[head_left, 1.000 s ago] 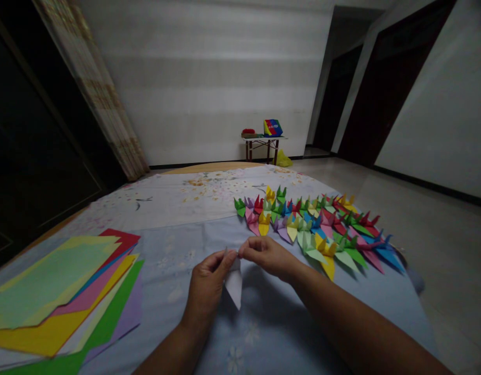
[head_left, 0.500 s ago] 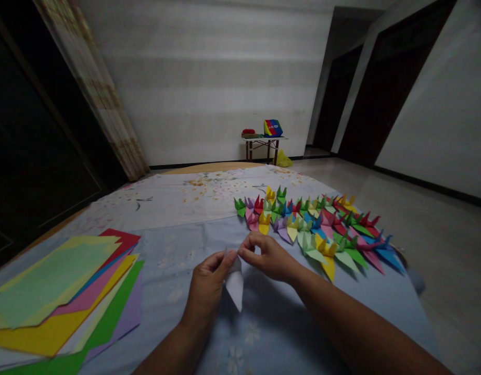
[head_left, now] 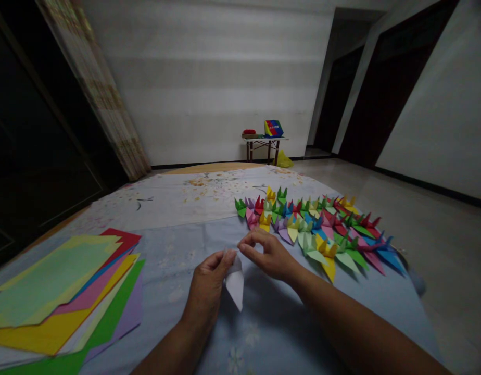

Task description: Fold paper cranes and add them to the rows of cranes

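Note:
A folded white paper piece (head_left: 235,287), pointed at its lower end, hangs from my left hand (head_left: 210,276). That hand pinches its upper part between thumb and fingers. Just to the right, my right hand (head_left: 269,254) is closed in a pinch, thumb and index fingertips together beside the top of the paper. Whether those fingertips hold a corner of it is too small to make out. Beyond and to the right stand rows of folded paper cranes (head_left: 304,225) in many colours, the yellow crane (head_left: 327,255) among the nearest to my right forearm.
Loose coloured paper sheets (head_left: 57,276) lie stacked at the left. A pale blue cloth (head_left: 174,312) covers the near table, and a flowered white cloth (head_left: 166,200) the far part. A small side table (head_left: 266,139) with a colourful box (head_left: 273,128) stands by the wall.
My right fingertips have lifted slightly up and away from my left thumb. My left hand and the white paper have stayed nearly in place.

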### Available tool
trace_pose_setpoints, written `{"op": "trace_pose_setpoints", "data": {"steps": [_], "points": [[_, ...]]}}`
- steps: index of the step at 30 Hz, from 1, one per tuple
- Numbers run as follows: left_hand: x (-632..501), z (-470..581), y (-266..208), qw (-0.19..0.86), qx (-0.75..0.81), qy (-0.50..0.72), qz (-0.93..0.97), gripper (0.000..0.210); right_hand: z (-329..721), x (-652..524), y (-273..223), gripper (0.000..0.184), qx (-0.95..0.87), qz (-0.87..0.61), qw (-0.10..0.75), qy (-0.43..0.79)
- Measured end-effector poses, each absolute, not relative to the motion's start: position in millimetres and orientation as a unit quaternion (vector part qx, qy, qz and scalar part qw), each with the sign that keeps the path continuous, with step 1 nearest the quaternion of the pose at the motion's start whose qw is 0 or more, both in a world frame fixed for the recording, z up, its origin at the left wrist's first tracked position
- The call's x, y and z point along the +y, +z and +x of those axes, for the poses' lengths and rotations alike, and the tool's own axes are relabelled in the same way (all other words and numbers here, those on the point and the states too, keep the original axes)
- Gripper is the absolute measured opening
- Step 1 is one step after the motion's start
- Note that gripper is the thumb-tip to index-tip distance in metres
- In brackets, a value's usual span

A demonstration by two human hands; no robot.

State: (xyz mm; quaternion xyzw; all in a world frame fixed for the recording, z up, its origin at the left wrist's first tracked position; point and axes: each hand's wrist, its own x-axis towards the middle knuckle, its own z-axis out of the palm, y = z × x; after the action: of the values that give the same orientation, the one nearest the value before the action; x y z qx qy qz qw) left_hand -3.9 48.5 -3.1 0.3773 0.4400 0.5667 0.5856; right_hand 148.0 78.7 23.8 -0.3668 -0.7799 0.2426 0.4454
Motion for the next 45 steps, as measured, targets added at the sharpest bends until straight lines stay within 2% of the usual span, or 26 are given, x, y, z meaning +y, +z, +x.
{"op": "trace_pose_setpoints", "data": {"steps": [3, 7, 15, 34, 40, 45], "points": [[48.3, -4.0, -3.5, 0.589, 0.431, 0.569, 0.378, 0.028, 147.1, 77.4, 24.6, 0.005, -0.784, -0.360, 0.448, 0.236], [48.3, -4.4, -3.8, 0.594, 0.432, 0.560, 0.383, 0.025, 146.0, 77.1, 23.4, 0.007, -0.792, -0.365, 0.440, 0.214], [50.3, -4.9, -6.8, 0.606, 0.433, 0.547, 0.383, 0.026, 147.1, 79.0, 17.7, 0.001, -0.836, -0.360, 0.404, 0.095], [49.7, -5.0, -7.9, 0.605, 0.430, 0.551, 0.382, 0.025, 150.2, 78.8, 21.5, 0.016, -0.867, -0.282, 0.392, -0.125], [49.2, -4.6, -7.1, 0.602, 0.422, 0.556, 0.388, 0.025, 150.4, 77.2, 19.5, 0.013, -0.861, -0.278, 0.406, -0.127], [48.7, -4.9, -5.4, 0.589, 0.432, 0.559, 0.392, 0.025, 151.2, 77.2, 20.8, 0.009, -0.836, -0.313, 0.451, -0.012]]}}
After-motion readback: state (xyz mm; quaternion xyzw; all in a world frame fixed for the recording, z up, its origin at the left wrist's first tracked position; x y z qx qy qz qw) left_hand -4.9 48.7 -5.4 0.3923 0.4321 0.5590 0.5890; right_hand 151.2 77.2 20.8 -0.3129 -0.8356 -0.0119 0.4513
